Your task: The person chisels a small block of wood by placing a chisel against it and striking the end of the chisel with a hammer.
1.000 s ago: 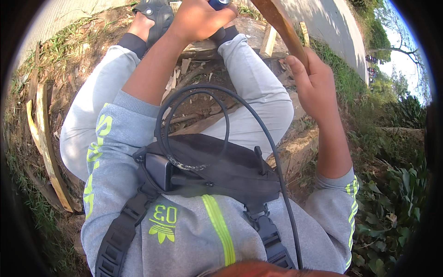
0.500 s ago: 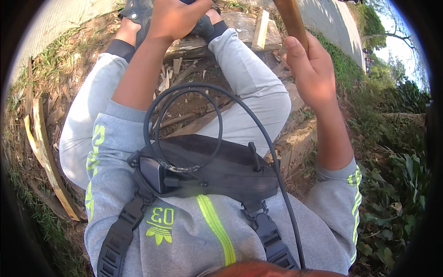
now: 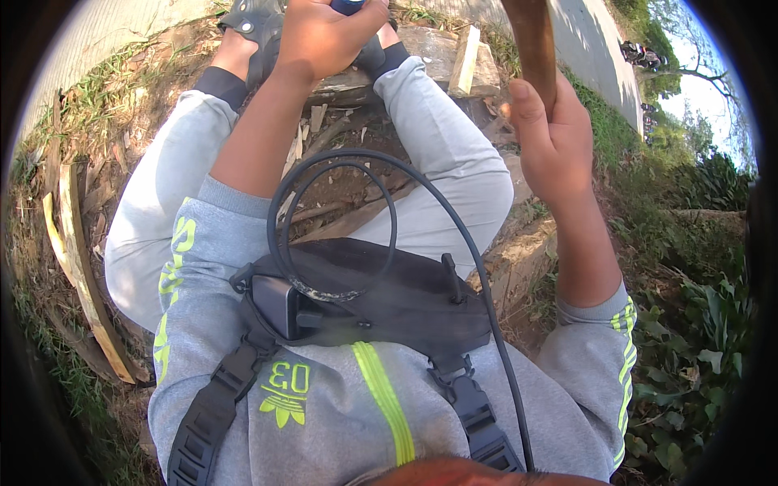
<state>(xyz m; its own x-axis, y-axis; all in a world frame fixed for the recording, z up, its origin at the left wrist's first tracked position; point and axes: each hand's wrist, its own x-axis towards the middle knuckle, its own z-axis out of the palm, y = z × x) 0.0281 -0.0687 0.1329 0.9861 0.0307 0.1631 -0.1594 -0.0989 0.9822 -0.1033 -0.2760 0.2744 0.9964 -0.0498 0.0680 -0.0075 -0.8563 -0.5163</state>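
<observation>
At the top edge, my left hand is closed round a dark blue rounded thing; only its end shows, and its kind is hidden. On the right, my right hand grips a brown wooden handle, with the thumb laid along it. The handle runs up out of view, so whatever sits at its far end is hidden. Beyond my left hand lies a weathered log, and a pale split stick rests on it.
My bent legs frame the ground, strewn with wood chips. A black cable loops over the black bag on my front. Long split wood lies at left, leafy plants at right, a paved road beyond.
My left hand has shifted slightly right, and more of the blue thing shows. My right hand and the wooden handle sit a little lower and further right. Both grips look the same.
</observation>
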